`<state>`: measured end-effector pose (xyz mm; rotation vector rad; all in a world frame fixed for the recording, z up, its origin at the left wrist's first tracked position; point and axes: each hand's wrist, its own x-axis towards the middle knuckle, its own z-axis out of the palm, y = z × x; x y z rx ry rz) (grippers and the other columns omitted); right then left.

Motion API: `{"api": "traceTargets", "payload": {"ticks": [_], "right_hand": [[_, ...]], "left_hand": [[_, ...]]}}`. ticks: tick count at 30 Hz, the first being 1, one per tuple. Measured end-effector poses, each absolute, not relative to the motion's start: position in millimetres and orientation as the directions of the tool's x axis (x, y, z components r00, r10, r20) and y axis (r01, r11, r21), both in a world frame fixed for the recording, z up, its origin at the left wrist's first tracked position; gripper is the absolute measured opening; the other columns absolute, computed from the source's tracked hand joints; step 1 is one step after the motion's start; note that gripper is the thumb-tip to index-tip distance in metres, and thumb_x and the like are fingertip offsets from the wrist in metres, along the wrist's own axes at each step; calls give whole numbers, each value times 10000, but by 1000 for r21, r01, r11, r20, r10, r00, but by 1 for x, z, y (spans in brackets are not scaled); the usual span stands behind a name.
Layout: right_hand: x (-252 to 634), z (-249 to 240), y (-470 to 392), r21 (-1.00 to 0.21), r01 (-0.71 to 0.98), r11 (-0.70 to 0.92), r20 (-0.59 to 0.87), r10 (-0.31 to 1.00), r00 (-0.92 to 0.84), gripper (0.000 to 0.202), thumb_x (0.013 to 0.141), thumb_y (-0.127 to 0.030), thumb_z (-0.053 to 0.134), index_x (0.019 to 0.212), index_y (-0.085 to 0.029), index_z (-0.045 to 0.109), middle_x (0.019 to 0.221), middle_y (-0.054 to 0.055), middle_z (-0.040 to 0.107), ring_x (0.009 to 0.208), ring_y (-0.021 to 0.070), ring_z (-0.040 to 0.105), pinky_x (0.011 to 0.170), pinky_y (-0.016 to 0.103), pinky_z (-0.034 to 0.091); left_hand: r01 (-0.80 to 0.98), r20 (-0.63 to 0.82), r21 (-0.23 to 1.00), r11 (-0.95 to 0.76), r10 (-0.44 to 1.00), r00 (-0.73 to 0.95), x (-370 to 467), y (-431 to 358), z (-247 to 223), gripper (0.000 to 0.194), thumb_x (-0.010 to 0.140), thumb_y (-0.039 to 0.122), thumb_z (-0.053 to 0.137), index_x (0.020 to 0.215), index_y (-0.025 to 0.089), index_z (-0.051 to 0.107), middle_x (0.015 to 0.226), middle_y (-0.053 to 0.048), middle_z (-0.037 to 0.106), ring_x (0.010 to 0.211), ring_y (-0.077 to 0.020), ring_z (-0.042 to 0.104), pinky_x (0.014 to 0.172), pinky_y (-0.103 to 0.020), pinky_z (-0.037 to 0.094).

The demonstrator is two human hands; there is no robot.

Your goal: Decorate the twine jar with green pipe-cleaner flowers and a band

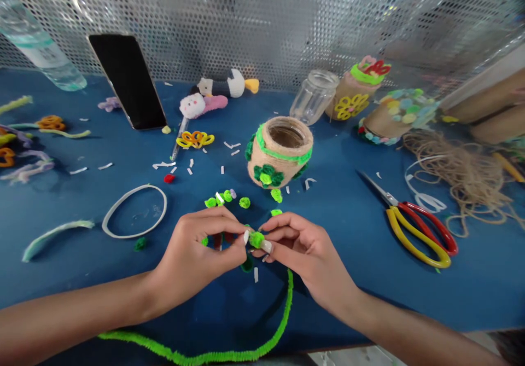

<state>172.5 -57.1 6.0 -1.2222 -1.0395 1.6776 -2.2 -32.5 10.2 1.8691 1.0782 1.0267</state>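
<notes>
My right hand pinches a small bright green chenille ball between thumb and fingertips. Close against its left side, my left hand is closed in a pinch. A white spot shows at its fingertips, and I cannot tell whether it is a slip of paper or a nail. Just beyond my hands stands a twine-wrapped jar with green chenille trim and a dark green flower. Several loose green balls lie between it and my hands. A long green pipe cleaner curves along the near table edge below my wrists.
Yellow-and-red-handled scissors and tangled twine lie right. A clear jar and decorated jars stand behind. Leftward are a white ring, a pen, a propped phone and a water bottle. White scraps dot the blue table.
</notes>
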Motion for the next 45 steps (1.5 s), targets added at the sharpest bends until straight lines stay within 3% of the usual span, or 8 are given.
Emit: {"api": "traceTargets", "payload": {"ticks": [4,10,15,20,25,31,34,45], "right_hand": [[176,3,-55,-951,-87,-295,-277,945,-176,171,736,-264,691,861,-185,607,733,16,686,721,153,665,645,258,530],[183,-6,-46,-970,238,-56,-80,993,-92,72,819,-232,588,862,-204,639,790,19,657,674,144,626,594,258,517],[187,-12,-38,-857,467,217,157,974,-163,152,830,-138,531,901,-213,643,880,35,612,724,145,604,622,266,498],[188,-14,-35,-723,533,440,376,897,-231,304,814,-36,441,1005,-203,607,939,63,572,874,177,582,736,326,491],[188,-11,-35,-655,570,496,410,867,-284,310,802,-16,450,1028,-165,601,991,95,547,928,181,565,778,328,485],[187,-4,-31,-575,611,544,454,834,-315,229,808,-33,490,971,-132,617,982,103,549,938,179,568,804,321,480],[186,-3,-30,-573,602,556,445,828,-342,219,812,-33,487,958,-131,617,979,99,547,932,173,568,801,313,479],[181,-4,-29,-589,563,580,404,815,-415,230,816,-25,480,982,-116,610,989,104,545,940,170,546,813,307,468]], "left_hand": [[373,231,870,-323,935,270,-7,-24,11,109,726,139,592,676,169,685,638,5,641,527,-84,558,432,-141,435],[448,209,845,-293,951,227,-20,-8,8,122,786,249,598,762,184,699,737,0,666,580,-93,582,471,-148,459],[490,187,827,-275,957,222,-28,-2,5,176,815,321,575,889,220,699,842,-5,694,703,-129,627,567,-180,499],[550,81,812,-196,971,226,-36,5,7,213,809,363,562,913,228,690,903,-9,697,805,-179,639,640,-245,518],[594,76,778,-206,969,236,-46,14,4,210,806,359,552,930,250,682,898,1,698,735,-171,639,623,-269,516],[617,256,540,-573,810,528,-55,21,-8,431,834,246,509,1263,261,481,1039,-8,662,972,-184,593,826,-311,495],[608,269,465,-643,757,595,-57,23,-13,486,848,202,465,1328,230,393,1060,-15,652,1001,-178,579,864,-319,480],[584,335,495,-643,762,555,-54,16,-12,409,830,135,501,1230,219,471,902,16,654,834,-112,624,787,-217,488]]}}
